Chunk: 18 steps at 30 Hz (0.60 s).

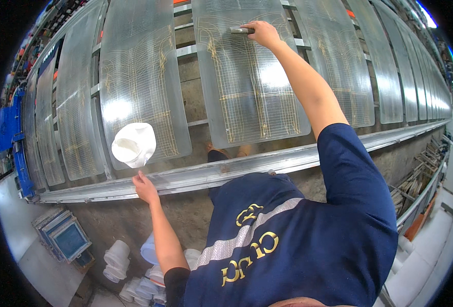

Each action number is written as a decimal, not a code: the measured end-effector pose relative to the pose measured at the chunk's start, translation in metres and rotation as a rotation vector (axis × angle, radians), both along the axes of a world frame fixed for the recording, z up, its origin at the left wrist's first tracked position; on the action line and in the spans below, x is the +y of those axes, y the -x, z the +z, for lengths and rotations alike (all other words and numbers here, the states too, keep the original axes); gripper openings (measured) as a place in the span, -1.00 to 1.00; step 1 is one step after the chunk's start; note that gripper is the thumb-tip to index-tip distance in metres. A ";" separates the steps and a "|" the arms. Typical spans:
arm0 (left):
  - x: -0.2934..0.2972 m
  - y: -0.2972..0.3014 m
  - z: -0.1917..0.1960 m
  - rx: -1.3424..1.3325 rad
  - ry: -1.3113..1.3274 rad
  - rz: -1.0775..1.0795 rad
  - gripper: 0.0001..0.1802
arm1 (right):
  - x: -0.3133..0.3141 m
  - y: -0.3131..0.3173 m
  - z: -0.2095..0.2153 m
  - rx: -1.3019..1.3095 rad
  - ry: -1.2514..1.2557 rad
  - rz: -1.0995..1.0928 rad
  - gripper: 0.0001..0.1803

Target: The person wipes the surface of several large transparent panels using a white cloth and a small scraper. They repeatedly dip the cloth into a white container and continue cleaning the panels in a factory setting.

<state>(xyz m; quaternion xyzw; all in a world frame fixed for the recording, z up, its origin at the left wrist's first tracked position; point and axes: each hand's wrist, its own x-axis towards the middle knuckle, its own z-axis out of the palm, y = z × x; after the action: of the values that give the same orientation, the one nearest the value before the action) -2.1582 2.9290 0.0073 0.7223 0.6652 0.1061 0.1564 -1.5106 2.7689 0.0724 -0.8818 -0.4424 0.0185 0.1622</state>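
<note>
My left hand (145,188) is closed at the lower edge of a white plastic tub (145,138), its open mouth turned to the left. The tub is over the near part of a translucent panel (129,92) with thin yellow lines. My right hand (265,34) reaches forward with its fingers wrapped round a short, grey-brown tool (240,30). I cannot make out the tool's exact kind. It is over the far part of another translucent panel (213,125), which carries a grid of yellow lines and a bright glare spot.
More panels (334,77) lie in a row on both sides, across metal bars. A long metal rail (282,159) runs along the near side. Stacked frames (70,239) and several white tubs (117,256) stand on the floor at lower left. Wooden sticks (418,171) lie at right.
</note>
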 end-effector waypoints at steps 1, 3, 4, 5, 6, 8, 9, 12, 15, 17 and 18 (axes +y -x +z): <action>0.003 -0.007 0.000 -0.008 -0.006 -0.007 -0.45 | -0.004 -0.003 -0.006 0.034 0.042 -0.022 -0.53; -0.005 -0.002 0.007 0.011 -0.003 0.014 -0.45 | -0.034 0.042 -0.030 0.058 -0.001 0.046 -0.52; -0.004 0.015 0.002 0.026 -0.043 0.018 -0.44 | -0.053 0.071 -0.036 0.064 -0.029 0.095 -0.52; -0.009 0.028 0.001 0.044 -0.051 0.030 -0.43 | -0.085 0.111 -0.044 0.112 -0.140 0.194 -0.47; -0.009 0.027 -0.002 0.053 -0.051 0.019 -0.41 | -0.124 0.154 -0.044 0.151 -0.113 0.179 -0.39; -0.008 0.023 -0.004 0.081 -0.045 0.008 -0.40 | -0.206 0.232 -0.035 0.060 -0.094 0.272 -0.35; -0.009 0.020 -0.004 0.081 -0.032 0.004 -0.40 | -0.239 0.270 -0.026 0.074 -0.033 0.246 -0.33; -0.008 0.012 0.000 0.096 0.004 -0.005 -0.41 | -0.260 0.299 0.023 0.343 0.071 0.150 -0.26; -0.007 0.012 0.002 0.117 0.039 0.001 -0.42 | -0.219 0.232 0.029 0.345 -0.054 0.100 -0.29; -0.010 0.021 0.005 0.112 0.028 0.016 -0.41 | -0.159 0.155 0.025 0.069 -0.087 0.146 -0.34; -0.011 0.027 0.004 0.105 0.009 0.018 -0.40 | -0.127 0.106 0.012 0.174 -0.126 0.130 -0.40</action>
<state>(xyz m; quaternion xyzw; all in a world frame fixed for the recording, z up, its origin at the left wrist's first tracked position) -2.1856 2.9182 0.0114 0.7203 0.6794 0.0665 0.1234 -1.6168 2.6420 0.0843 -0.8344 -0.4832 0.0776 0.2535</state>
